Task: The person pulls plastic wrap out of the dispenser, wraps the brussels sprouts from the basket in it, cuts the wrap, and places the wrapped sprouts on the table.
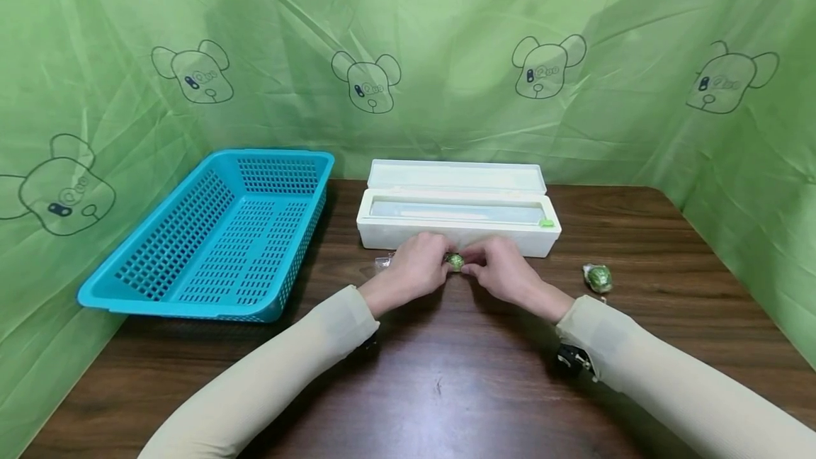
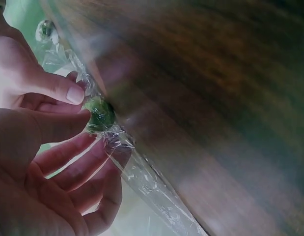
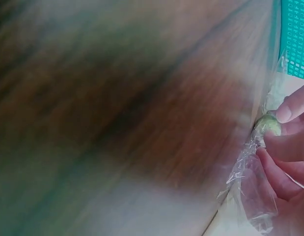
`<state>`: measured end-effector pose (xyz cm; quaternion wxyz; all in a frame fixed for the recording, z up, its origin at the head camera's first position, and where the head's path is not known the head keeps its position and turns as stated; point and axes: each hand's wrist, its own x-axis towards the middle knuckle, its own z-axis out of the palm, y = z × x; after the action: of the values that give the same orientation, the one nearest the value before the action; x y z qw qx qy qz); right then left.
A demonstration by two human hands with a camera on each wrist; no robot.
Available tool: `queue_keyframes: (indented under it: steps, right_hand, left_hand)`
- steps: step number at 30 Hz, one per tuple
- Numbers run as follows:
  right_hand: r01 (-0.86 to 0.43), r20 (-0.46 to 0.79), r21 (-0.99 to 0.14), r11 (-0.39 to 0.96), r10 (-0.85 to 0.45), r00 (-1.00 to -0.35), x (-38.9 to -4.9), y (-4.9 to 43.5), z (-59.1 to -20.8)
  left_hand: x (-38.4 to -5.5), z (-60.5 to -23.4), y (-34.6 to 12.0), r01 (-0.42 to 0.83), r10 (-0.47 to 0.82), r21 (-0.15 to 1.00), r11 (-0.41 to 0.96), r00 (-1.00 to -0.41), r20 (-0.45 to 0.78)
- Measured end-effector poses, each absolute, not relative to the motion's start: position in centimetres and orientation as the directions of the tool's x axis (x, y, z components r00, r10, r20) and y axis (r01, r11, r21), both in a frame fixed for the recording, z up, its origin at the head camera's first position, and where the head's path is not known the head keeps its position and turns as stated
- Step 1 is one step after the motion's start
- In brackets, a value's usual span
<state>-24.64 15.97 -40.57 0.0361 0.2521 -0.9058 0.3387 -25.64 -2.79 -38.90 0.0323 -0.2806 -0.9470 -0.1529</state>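
Observation:
A small round green vegetable (image 1: pixel 455 261), partly in clear cling film, sits just in front of the white box, between both hands. My left hand (image 1: pixel 417 264) pinches it from the left, thumb against its side in the left wrist view, its other fingers spread beneath the film. From the right, my right hand (image 1: pixel 503 268) pinches the same vegetable with thumb and fingertips. Crumpled cling film (image 2: pixel 156 191) trails from it along the table in the left wrist view. A second film-wrapped green ball (image 1: pixel 598 279) lies on the table to the right of my right hand.
The long white cling film dispenser (image 1: pixel 455 238) stands behind my hands, lid (image 1: pixel 455 177) raised, with a green slider (image 1: pixel 546 222) at its right end. On the left is a blue perforated basket (image 1: pixel 280 282). Green printed cloth (image 1: pixel 446 6) encloses the brown wooden table (image 1: pixel 440 402).

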Motion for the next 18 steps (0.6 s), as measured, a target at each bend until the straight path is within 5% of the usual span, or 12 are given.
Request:
queue_keyframes:
  steps: [11,18]
  right_hand:
    - [-0.465,0.263,-0.617,0.635,-0.391,-0.882,-23.8,17.3,-39.9]
    - [-0.478,0.444,-0.566,0.672,-0.240,-0.863,-23.2,21.4,-38.7]
  left_hand:
    - [-25.1,-38.4,-2.5,0.534,0.516,0.225,0.815,-0.846,0.137]
    - [-24.8,-36.9,-1.8,0.569,0.558,0.262,0.780,-0.821,0.121]
